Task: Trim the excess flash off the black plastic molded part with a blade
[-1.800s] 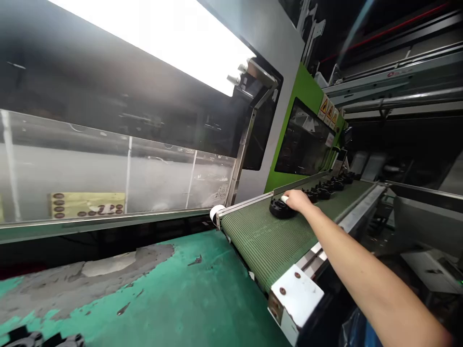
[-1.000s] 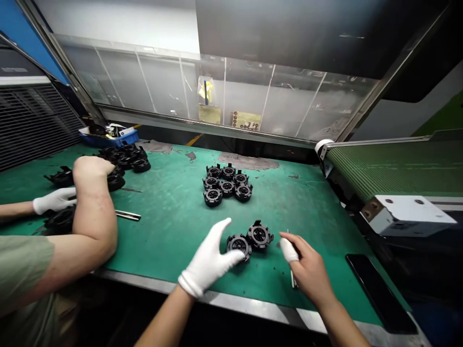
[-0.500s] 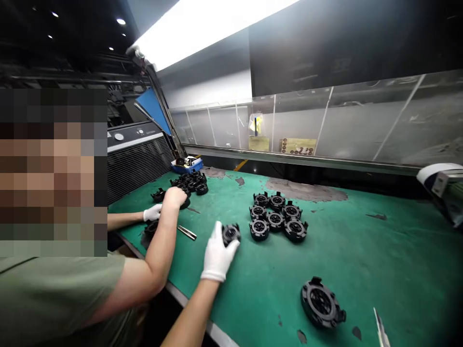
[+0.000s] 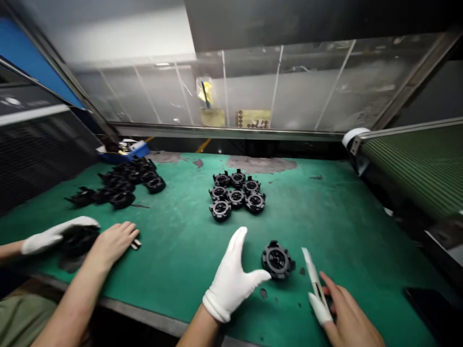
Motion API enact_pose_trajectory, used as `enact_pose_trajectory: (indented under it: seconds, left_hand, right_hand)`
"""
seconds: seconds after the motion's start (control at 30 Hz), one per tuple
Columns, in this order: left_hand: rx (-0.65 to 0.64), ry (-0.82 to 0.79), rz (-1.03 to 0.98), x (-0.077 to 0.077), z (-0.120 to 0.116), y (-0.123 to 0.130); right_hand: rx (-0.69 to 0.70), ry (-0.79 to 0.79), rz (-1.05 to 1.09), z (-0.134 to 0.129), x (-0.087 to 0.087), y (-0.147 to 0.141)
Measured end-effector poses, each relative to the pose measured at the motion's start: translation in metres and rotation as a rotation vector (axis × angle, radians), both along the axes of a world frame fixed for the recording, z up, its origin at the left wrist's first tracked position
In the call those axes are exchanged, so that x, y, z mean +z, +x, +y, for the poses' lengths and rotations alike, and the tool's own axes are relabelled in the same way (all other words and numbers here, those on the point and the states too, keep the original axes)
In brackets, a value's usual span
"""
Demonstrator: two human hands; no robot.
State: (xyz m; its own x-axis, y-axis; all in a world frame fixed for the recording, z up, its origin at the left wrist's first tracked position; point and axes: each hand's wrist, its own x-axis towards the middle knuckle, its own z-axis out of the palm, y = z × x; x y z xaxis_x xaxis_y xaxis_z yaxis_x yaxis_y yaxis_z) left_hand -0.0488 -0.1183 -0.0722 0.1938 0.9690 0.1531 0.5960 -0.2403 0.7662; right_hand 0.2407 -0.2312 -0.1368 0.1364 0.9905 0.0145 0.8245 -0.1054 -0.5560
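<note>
In white glove, my left hand point(image 4: 235, 277) is open, thumb and fingers spread, with nothing between them. Just right of its thumb tip a round black plastic part point(image 4: 278, 260) with clips on its rim lies face up. My right hand point(image 4: 349, 313), bare apart from a white cover on the thumb, grips a slim utility knife point(image 4: 313, 274) between thumb and fingers. Its blade points away from me, toward the back of the table. Beyond my left hand several similar black parts point(image 4: 237, 197) lie in a close group.
At left a co-worker's gloved hand point(image 4: 58, 236) and bare hand point(image 4: 115, 241) are around a dark part. Behind them are a pile of black parts point(image 4: 123, 180) and a blue tray point(image 4: 123, 152). A ribbed green conveyor belt point(image 4: 415, 164) runs at right, near a dark flat object point(image 4: 430, 308).
My view has swung right. My left hand has moved right and opened; the black part it held is no longer in it. My right hand has come into view on the knife.
</note>
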Motion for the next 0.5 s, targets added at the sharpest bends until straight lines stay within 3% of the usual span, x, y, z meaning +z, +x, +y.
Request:
enact_pose_trajectory:
  seconds: [0.1, 0.23, 0.37, 0.5]
  left_hand:
    - [-0.224, -0.046, 0.096, -0.002, 0.006, 0.031]
    - [-0.322, -0.018, 0.086, 0.001, 0.013, 0.052]
    - [-0.323, -0.021, 0.076, 0.006, 0.000, 0.036]
    - [-0.273, 0.008, 0.151, 0.005, -0.020, 0.010]
  right_hand:
    - [0.071, -0.045, -0.080, 0.007, 0.019, -0.012]
    - [0.004, -0.088, -0.067, 0.017, 0.047, -0.019]
    - [0.029, -0.127, 0.032, 0.009, 0.073, -0.003]
    - [0.323, -0.199, 0.069, 0.006, 0.097, 0.002]
